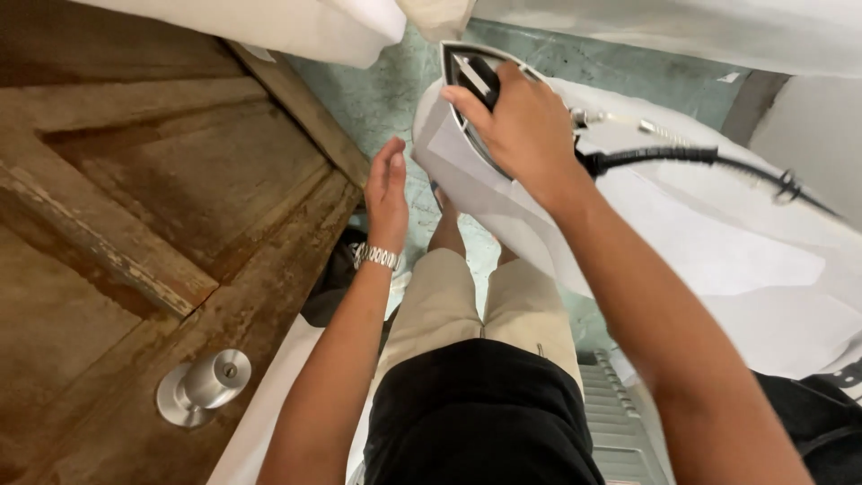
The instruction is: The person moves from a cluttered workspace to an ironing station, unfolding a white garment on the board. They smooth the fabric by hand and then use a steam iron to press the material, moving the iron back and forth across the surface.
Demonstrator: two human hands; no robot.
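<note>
At upper centre, the right hand (525, 130) grips an iron (471, 76) resting on white cloth (718, 260); the left hand (388, 189) hovers open beside the cloth's edge, near a wooden door (135, 180).

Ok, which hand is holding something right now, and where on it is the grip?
The right hand grips the iron from above, over its handle. The left hand is open, holding nothing, beside the white cloth.
</note>
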